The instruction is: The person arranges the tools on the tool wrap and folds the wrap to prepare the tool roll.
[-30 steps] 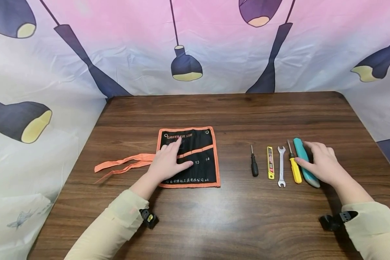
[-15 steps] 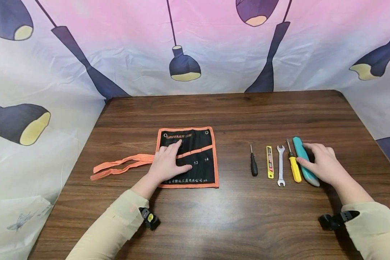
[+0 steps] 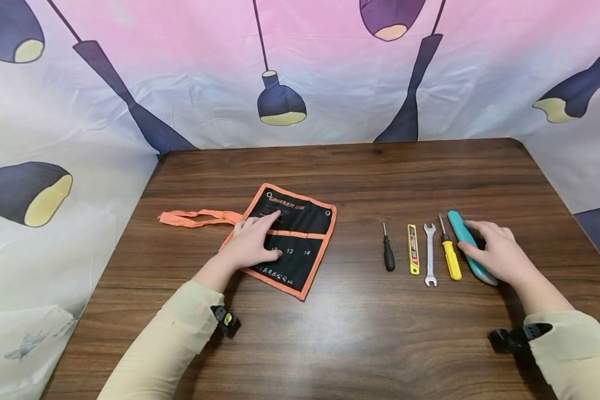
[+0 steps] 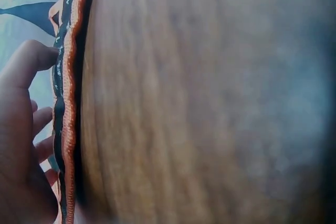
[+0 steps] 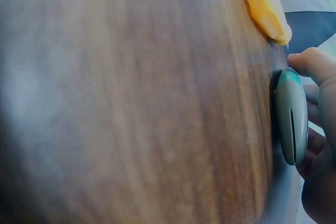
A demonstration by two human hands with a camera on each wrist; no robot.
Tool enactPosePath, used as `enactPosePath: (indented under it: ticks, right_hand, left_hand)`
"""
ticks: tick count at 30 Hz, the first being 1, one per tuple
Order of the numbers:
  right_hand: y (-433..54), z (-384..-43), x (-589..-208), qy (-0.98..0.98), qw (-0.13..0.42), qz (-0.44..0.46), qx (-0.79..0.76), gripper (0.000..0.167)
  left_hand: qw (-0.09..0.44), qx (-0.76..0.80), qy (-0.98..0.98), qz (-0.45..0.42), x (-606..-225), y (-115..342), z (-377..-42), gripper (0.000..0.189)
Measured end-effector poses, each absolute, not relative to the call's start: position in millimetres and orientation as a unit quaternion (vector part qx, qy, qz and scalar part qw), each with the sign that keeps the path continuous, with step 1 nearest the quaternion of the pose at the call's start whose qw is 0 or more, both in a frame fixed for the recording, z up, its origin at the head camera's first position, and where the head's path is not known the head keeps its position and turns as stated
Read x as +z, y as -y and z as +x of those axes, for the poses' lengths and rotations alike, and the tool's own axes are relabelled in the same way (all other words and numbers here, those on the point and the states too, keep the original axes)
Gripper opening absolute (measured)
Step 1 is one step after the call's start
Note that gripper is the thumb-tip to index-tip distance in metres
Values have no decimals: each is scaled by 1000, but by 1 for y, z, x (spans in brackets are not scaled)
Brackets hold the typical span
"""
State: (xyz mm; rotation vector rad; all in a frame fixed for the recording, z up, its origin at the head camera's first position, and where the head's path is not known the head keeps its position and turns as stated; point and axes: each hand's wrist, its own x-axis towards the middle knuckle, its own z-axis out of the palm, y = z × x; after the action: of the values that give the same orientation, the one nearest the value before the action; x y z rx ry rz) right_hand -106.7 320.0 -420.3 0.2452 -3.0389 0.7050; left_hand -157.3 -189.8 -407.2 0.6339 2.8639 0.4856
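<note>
My left hand [image 3: 252, 241] lies spread on a black tool pouch [image 3: 305, 222] with orange trim and ties, its index finger and thumb straight. The pouch sits tilted on the table. In the left wrist view, the thumb meets the pouch's dark face [image 4: 59, 114]. To the right, my right hand [image 3: 497, 253] holds a long teal-and-grey tool [image 3: 462, 229], its thumb on the near-left side and fingers on the other. The right wrist view shows the grey slotted end [image 5: 292, 124] of this tool beside the curled fingers. Left of it lies a yellow-handled screwdriver [image 3: 452, 261].
In a row left of the yellow screwdriver lie an open-ended wrench [image 3: 430, 255], a flat yellow pack [image 3: 413, 250] and a small black screwdriver [image 3: 389, 255]. Orange ties [image 3: 195, 218] trail left of the pouch. A printed curtain [image 3: 220, 111] hangs behind the wooden table [image 3: 360, 344].
The pouch has turned clockwise under my left hand, and its ties have swung upward. The teal tool has turned slightly, its near end shifting right beneath my right hand.
</note>
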Motion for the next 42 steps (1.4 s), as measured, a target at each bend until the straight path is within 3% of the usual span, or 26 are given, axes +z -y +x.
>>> enactPosePath:
  ticks: [10,19,31,42]
  right_hand:
    - [-320,-106,-419,971,7,77,227,64]
    - [-320,-105,-421,972,0,73,224,69]
    - [-320,-105,-420,973,-8,63,224,69]
    - [-319,-105,-419,972,0,59,228,67]
  left_hand:
    - [35,182,-958,220,-407,180,-139,90]
    - [69,198,-951,228,-413,178,-138,95]
    - [122,232,-927,267,-401,195,-147,84]
    - [63,250,-932,255,-404,194,-142,80]
